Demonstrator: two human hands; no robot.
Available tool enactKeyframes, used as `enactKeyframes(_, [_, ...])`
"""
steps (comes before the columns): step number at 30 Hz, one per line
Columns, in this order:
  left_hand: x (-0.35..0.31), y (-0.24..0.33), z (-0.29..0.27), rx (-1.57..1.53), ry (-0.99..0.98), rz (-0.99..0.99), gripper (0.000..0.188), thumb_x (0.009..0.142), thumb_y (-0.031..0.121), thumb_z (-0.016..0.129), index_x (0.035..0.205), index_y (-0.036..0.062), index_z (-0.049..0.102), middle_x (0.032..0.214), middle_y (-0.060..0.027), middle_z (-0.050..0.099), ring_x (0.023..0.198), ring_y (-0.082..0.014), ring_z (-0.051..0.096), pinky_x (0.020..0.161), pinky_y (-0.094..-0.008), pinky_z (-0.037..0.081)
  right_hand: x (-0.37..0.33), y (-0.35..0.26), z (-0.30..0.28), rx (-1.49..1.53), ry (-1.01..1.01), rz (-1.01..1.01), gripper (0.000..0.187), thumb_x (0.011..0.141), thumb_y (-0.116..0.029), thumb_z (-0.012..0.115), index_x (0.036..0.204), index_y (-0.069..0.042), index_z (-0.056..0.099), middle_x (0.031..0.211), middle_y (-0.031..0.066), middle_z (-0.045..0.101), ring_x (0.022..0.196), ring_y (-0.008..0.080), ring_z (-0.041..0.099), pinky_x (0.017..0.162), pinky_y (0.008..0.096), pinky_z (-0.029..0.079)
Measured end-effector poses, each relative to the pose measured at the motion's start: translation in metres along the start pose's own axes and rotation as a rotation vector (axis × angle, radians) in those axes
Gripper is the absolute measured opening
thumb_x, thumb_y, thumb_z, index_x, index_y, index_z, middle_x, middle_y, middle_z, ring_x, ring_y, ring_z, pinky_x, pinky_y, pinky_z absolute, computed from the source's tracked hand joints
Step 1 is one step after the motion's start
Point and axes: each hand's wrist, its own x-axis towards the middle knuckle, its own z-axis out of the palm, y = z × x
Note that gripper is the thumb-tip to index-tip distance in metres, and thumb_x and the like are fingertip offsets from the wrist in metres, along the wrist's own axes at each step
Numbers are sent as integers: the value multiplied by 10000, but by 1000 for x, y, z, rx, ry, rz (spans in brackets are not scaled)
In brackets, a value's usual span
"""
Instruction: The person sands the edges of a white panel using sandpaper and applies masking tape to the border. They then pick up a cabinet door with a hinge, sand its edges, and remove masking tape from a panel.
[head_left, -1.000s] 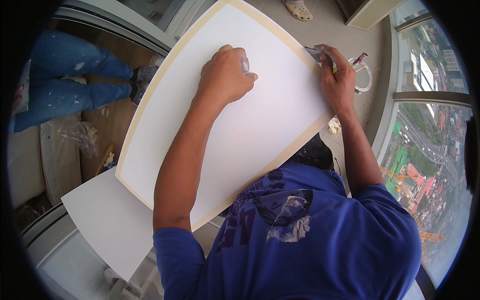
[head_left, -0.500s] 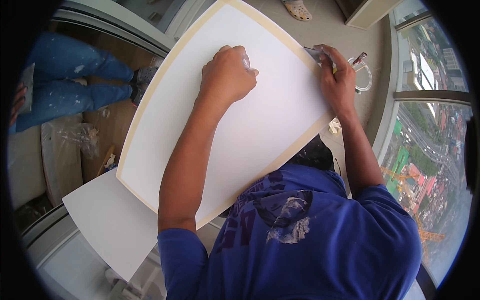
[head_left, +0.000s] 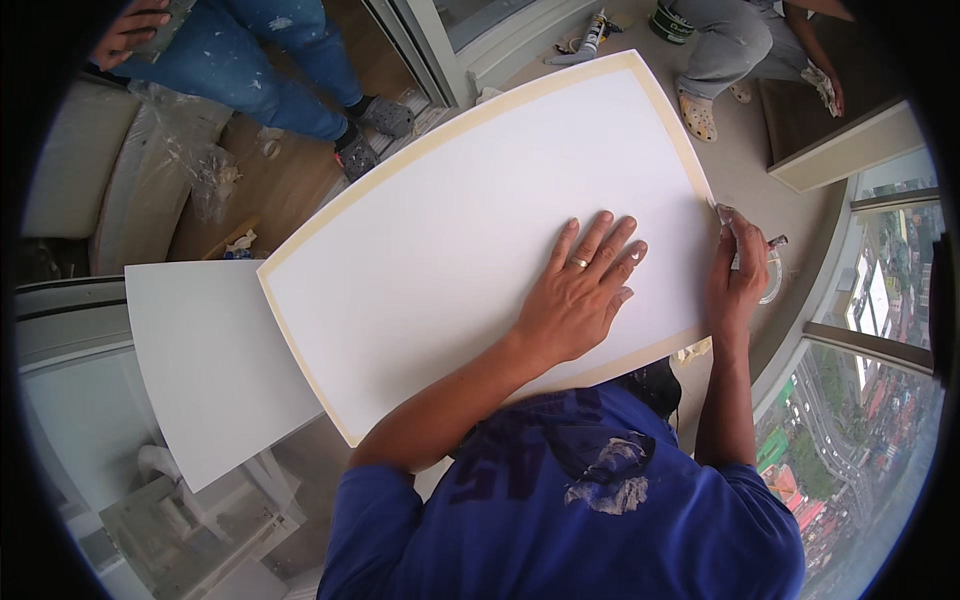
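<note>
A large white panel (head_left: 450,250) lies in front of me, with beige masking tape (head_left: 390,155) along its borders. My left hand (head_left: 578,300) rests flat on the panel's right half, fingers spread, a ring on one finger and white smears on the fingertips. At the panel's right edge, my right hand (head_left: 738,265) is closed around a putty knife (head_left: 717,205). Its grey blade is mostly hidden now by the fingers and the edge. White residue marks the right fingertips too.
Another white board (head_left: 215,350) sits lower left. A person in paint-spotted jeans (head_left: 240,75) stands at upper left; another in grey trousers (head_left: 725,50) is at the far right. A sealant tube (head_left: 594,32) and dark green tub (head_left: 670,22) lie beyond the panel. Windows (head_left: 850,400) line the right.
My left hand has gone from a closed fist to lying flat, farther right on the panel. The view has turned, and my right hand is still at the panel's right edge.
</note>
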Motion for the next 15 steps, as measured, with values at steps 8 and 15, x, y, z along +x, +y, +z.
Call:
enactKeyframes(8, [-10, -145, -52, 386, 366, -505, 606, 1128, 366, 426, 1640, 44, 385, 1734, -230, 265, 1628, -378, 195, 1311, -549, 120, -28, -73, 21, 209, -438, -392, 347, 817, 27, 706, 1154, -54, 733, 1312, 114, 708, 1306, 295, 631, 1180, 543, 422])
enactKeyframes(15, [-26, -42, -22, -136, 280, 169, 243, 874, -112, 517, 896, 13, 724, 1199, -148, 771, 1186, -328, 713, 1145, -518, 478, -14, -43, -6, 431, -262, -119, 296, 920, 5, 702, 1206, -68, 731, 1043, 89, 755, 979, 218, 732, 956, 367, 550])
